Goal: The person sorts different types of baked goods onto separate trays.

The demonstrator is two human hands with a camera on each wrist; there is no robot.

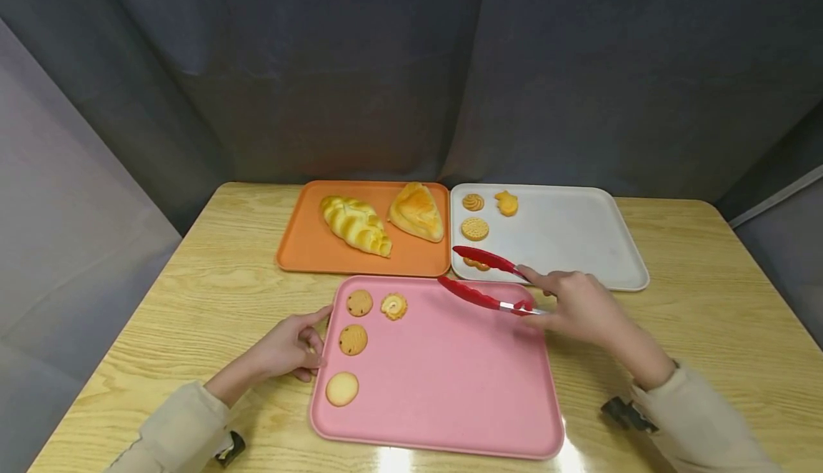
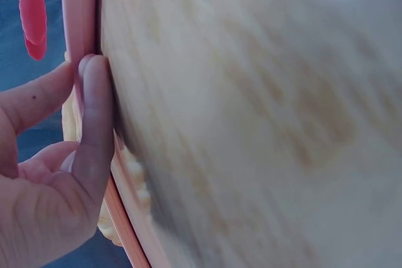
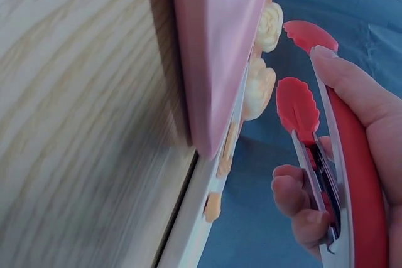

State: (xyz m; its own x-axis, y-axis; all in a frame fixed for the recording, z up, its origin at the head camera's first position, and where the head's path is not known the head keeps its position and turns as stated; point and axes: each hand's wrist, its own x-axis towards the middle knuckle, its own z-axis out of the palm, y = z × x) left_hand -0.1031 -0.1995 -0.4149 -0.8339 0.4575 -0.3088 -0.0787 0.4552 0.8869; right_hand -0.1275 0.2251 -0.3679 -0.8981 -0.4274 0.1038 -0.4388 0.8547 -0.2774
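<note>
In the head view my right hand (image 1: 579,306) grips a pair of red tongs (image 1: 479,296) by the handles. The tongs' tips stand apart with nothing between them, over the seam of the pink and white trays. One arm partly covers a small cookie (image 1: 471,264) on the white tray (image 1: 566,237). My left hand (image 1: 289,348) touches the left rim of the pink tray (image 1: 450,380) from outside, its fingertips right at the edge. On that tray lie two speckled cookies (image 1: 353,339), a plain round cookie (image 1: 342,389) and a frilly-edged cookie (image 1: 394,306).
Behind the pink tray, an orange tray (image 1: 302,244) holds a braided bread (image 1: 356,225) and a triangular pastry (image 1: 416,212). The white tray beside it bears a swirl cookie (image 1: 473,202), a round cookie (image 1: 474,228) and a figure-shaped cookie (image 1: 506,203). A dark curtain (image 1: 386,66) hangs behind the wooden table (image 1: 212,273).
</note>
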